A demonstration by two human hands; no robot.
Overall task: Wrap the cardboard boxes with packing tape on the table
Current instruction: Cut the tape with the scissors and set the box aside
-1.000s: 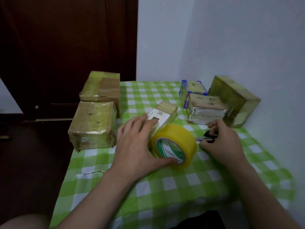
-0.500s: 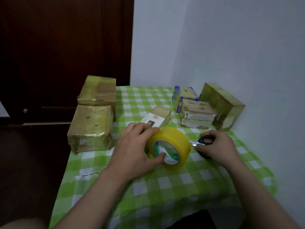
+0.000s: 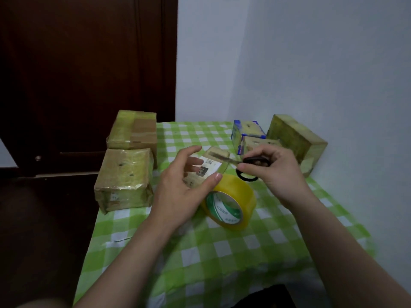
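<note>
Mid-frame, the left hand (image 3: 178, 192) spreads open (fingers apart) over the small box (image 3: 211, 167). The right hand (image 3: 282, 174) grips scissors (image 3: 255, 162) beside it.

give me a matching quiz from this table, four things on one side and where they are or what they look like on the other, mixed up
Things:
1 tape roll
2 scissors
3 blue box
4 small box

Descriptions:
a white label on top
b held in the right hand
c at the back, near the wall
d round, yellow, on the checked cloth

Pairs: 1-d, 2-b, 3-c, 4-a
</note>
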